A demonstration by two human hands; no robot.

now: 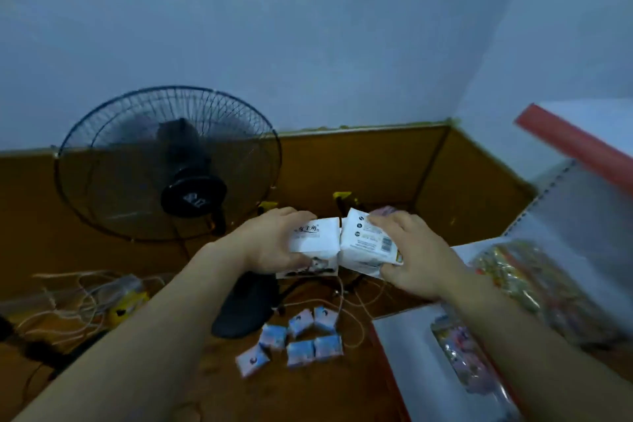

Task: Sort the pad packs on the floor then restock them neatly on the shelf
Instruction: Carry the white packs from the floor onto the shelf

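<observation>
A black wire-caged pedestal fan stands against the wall ahead of you on the left, its dark base on the brown floor just behind the loose packs. Pale tangled cords lie along the floor at left, with a yellow object among them that is too blurred to identify. On your right, a white metal shelf with a red front edge holds crinkly clear plastic bags of bright, mixed-colour goods.

Your left hand is curled around a white, soft plastic-wrapped pad pack with dark printed lettering; fingers over the top, thumb underneath. Your right hand grips a second white rectangular pack with a barcode and small print, fingers across its face. The two packs touch edge to edge, held in the air above the floor, in front of the fan base. A pinkish item shows behind the right hand; blurred.

Six small square pale blue-and-pink packs lie on the floor below your hands, grouped loosely in two rough rows, just left of the shelf's lower corner.
</observation>
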